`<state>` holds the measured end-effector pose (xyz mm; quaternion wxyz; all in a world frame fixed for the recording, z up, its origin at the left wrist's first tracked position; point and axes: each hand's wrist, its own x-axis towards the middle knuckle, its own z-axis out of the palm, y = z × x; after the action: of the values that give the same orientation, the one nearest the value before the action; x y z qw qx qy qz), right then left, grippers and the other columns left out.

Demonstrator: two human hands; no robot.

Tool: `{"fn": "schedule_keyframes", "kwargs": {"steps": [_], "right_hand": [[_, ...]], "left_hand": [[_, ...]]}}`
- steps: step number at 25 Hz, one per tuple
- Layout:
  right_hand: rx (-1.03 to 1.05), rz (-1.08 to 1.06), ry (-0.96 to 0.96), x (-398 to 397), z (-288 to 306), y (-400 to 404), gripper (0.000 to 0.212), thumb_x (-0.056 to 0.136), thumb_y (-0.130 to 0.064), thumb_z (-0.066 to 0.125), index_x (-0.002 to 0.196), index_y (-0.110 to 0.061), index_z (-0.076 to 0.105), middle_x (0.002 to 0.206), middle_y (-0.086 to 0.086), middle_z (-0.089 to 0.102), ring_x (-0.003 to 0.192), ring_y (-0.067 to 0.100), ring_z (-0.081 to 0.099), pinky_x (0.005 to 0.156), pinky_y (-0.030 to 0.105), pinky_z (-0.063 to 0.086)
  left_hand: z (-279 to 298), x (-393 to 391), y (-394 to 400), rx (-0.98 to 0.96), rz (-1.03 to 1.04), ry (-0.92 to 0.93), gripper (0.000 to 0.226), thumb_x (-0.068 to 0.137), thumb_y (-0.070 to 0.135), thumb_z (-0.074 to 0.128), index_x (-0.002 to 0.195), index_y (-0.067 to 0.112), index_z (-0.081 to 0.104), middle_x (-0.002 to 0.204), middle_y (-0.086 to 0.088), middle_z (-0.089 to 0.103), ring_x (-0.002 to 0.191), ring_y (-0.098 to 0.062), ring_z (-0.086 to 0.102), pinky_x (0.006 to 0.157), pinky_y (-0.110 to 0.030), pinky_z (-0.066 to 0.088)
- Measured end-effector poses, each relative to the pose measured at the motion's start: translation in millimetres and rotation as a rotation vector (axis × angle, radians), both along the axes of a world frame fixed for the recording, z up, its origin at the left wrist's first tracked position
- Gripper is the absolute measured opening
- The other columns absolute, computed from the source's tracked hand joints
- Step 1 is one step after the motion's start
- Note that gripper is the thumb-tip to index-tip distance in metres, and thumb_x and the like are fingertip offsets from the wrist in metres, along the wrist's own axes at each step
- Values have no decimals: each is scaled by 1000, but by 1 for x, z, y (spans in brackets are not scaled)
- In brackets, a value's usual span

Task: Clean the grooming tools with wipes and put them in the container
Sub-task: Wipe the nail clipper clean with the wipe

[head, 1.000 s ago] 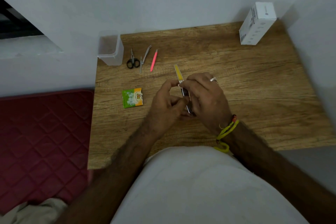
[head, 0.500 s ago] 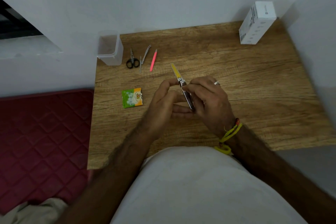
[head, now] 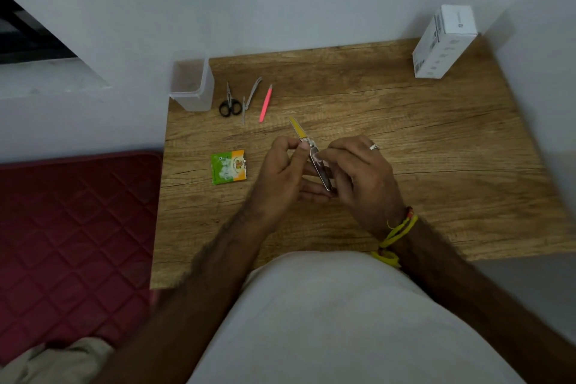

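Over the middle of the wooden table (head: pixel 436 165), both my hands hold a folding tool (head: pixel 311 150) with a yellow handle and a steel blade. My left hand (head: pixel 280 174) pinches it at the pivot. My right hand (head: pixel 358 174) grips the steel blade from the right. At the back left lie small black-handled scissors (head: pixel 230 103), a steel nail clipper (head: pixel 251 97) and pink tweezers (head: pixel 266 103). A clear plastic container (head: pixel 191 81) stands open at the table's back left corner. A green and orange wipe sachet (head: pixel 229 166) lies left of my hands.
A white box (head: pixel 442 40) stands at the back right corner against the wall. A red quilted mattress (head: pixel 71 227) lies left of the table, below its edge. Walls close the table's back and right sides.
The tool's yellow end has tilted a little further left and away. My left thumb and finger moved up to its pivot, and my right hand shifted slightly along the blade.
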<state>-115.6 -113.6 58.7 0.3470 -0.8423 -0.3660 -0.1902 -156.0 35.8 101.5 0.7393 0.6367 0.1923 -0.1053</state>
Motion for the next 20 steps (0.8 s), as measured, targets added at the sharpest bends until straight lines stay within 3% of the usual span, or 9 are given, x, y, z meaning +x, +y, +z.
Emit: {"fn": "schedule_keyframes", "kwargs": {"steps": [14,20], "right_hand": [[21,1,34,-1,-4,-2,22,83,12,67,102,3,73,96,14,67,87,29,60,76,37,49],[-19,16,45,-2,-7,-4,22,84,10,67,104,1,73,97,13,67,89,29,61,77,37,49]], "left_hand": [[-1,2,0,25,10,-11,27,107,28,42,119,5,43,86,-18,74,62,-31,73,56,-38,62],[-3,2,1,25,20,-1,25,107,29,42,119,7,45,79,-10,75,61,-28,73,54,-35,60]]}}
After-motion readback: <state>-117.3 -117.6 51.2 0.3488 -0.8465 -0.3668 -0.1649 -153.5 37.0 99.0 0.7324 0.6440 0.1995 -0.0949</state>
